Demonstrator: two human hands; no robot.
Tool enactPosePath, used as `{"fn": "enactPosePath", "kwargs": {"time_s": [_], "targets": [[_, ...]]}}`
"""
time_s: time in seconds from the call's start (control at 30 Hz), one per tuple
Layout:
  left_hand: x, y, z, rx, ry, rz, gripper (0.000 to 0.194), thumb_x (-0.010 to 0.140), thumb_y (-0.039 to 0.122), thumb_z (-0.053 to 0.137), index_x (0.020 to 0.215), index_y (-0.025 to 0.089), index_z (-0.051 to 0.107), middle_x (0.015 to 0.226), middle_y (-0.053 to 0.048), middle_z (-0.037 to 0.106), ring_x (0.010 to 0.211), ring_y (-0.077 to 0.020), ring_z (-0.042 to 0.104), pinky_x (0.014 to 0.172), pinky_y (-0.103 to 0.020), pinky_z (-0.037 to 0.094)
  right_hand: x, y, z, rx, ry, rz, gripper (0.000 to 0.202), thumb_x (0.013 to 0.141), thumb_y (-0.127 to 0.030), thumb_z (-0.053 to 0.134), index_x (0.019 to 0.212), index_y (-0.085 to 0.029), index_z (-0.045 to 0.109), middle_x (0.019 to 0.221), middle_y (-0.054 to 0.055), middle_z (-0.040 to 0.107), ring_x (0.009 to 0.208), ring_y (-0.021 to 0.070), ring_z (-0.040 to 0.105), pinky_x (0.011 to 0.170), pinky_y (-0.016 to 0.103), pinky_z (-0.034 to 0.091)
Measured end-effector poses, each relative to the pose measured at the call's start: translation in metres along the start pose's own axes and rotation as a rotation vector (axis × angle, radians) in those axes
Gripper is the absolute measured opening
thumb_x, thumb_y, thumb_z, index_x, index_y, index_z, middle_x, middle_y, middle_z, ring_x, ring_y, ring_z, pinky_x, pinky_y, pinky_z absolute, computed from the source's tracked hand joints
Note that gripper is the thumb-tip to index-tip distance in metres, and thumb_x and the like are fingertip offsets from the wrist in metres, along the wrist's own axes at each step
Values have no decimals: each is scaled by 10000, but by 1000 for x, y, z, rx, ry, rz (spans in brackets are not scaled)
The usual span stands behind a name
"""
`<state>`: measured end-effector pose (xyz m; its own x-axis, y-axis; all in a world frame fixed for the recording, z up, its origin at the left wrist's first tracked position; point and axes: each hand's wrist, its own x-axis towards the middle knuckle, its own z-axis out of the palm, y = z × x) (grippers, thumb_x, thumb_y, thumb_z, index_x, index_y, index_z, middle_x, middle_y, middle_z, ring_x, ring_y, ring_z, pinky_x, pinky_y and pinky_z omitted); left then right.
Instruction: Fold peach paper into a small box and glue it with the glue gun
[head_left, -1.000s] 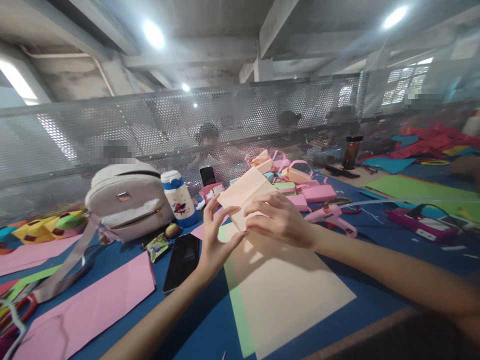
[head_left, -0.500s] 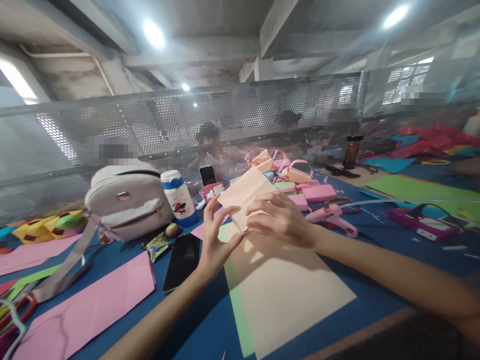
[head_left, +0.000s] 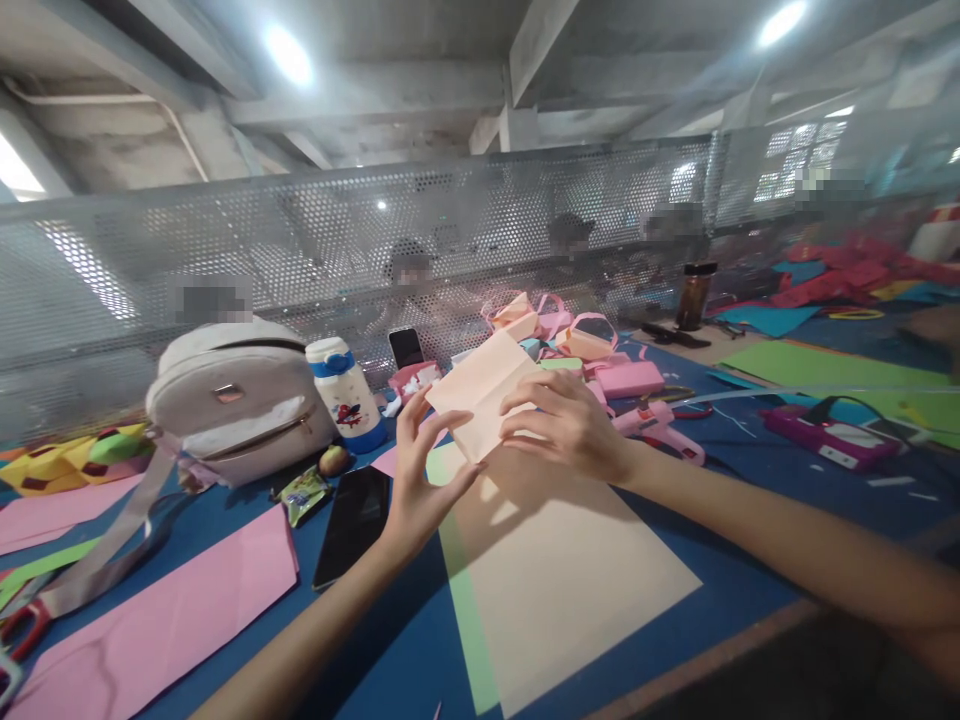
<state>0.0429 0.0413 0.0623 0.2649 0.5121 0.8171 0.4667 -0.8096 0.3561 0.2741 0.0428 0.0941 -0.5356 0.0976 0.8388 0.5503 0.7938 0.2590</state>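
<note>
1. Blue tabletop (head_left: 397, 650), below left hand (head_left: 416, 490) and right hand (head_left: 566, 425).
2. Folded peach paper (head_left: 476, 385) between them: left pinches one edge, right grips the other, seemingly to steady it.
3. Pink glue gun (head_left: 667, 430) beside right hand, probably for reach.

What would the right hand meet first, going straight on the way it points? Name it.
The creased peach paper, which the right hand seems to touch; beyond it, probably the left hand, though depth is unclear.

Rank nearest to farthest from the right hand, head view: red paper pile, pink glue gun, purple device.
1. Pink glue gun: just right of the right hand.
2. Purple device: farther right.
3. Red paper pile: back right.
</note>
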Motion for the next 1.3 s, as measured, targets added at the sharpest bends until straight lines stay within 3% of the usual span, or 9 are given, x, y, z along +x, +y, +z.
{"fn": "enactPosePath", "kwargs": {"time_s": [1.3], "targets": [[2,-3,-2,1,-12,1,385,836,427,726,1179,297,610,1458,-88,387,1419,-326,363,1156,-578,343,-6,9,4,-44,66,-28,15,909,-210,688,897,-218,690,938,7,742,945,198,575,803,354,397]]}}
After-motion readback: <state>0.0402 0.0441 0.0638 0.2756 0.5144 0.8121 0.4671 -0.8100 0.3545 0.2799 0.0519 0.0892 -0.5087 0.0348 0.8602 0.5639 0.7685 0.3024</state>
